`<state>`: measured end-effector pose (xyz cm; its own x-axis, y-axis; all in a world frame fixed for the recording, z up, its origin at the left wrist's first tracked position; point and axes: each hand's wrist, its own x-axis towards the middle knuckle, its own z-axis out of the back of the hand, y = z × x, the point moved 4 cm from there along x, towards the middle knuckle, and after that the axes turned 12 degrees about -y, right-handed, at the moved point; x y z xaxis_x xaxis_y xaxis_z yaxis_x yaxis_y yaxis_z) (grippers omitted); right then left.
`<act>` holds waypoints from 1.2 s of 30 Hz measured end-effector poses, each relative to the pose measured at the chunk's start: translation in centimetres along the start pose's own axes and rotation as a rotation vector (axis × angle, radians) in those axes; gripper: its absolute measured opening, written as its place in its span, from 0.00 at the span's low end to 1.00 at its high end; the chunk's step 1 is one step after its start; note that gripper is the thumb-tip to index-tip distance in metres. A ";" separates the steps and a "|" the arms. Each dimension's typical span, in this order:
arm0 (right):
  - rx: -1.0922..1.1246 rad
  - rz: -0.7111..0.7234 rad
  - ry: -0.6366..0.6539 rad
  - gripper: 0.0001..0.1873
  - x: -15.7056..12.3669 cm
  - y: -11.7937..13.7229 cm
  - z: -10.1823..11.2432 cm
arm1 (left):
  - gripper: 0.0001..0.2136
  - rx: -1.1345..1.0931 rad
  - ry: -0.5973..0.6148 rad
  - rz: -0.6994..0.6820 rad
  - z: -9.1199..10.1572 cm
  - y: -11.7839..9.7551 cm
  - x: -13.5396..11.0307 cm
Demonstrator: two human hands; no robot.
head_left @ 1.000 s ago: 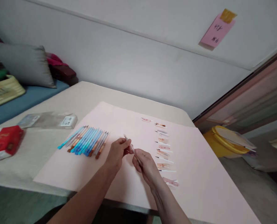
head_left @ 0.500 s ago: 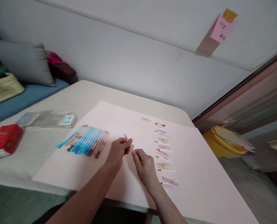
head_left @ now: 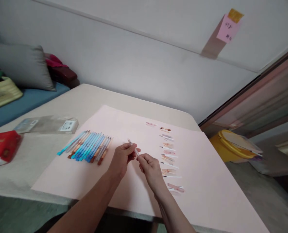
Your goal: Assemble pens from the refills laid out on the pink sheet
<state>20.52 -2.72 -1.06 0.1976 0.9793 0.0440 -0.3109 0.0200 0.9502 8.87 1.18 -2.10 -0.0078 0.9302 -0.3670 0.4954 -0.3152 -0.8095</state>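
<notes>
My left hand (head_left: 121, 159) pinches a slim, pale pen (head_left: 130, 142) near its middle, above the pink sheet (head_left: 124, 119). The pen's far end sticks out past my left thumb. My right hand (head_left: 150, 168) grips the pen's near end, with thumb and fingertips closed round it. Fingers cover most of the barrel. On the left of the sheet lies a row of blue, grey and brown pens (head_left: 90, 147), side by side. To my right, a column of separated pen parts and thin white refills with dark tips (head_left: 169, 157) runs down the sheet.
A clear plastic bag with a label (head_left: 49, 124) and a red-and-white packet (head_left: 4, 149) lie on the table's left side (head_left: 27, 174). Behind is a white wall (head_left: 124, 61) with a pink note (head_left: 228, 29). A yellow bucket (head_left: 223, 149) stands beyond the table's right edge.
Both hands stay on the pen. My right hand has shifted slightly, its fingers closing further round the near end. The whole view has drifted a little.
</notes>
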 end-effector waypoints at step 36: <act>-0.956 0.923 -0.328 0.11 -1.9 2.4 -0.2 | 0.13 0.078 -0.052 -0.106 0.6 0.1 0.4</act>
<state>19.22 -4.53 1.12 -0.2620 0.6226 0.7373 -0.9371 -0.3468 -0.0401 8.45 1.41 -2.61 -0.1026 0.9485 -0.2996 0.4208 -0.2316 -0.8771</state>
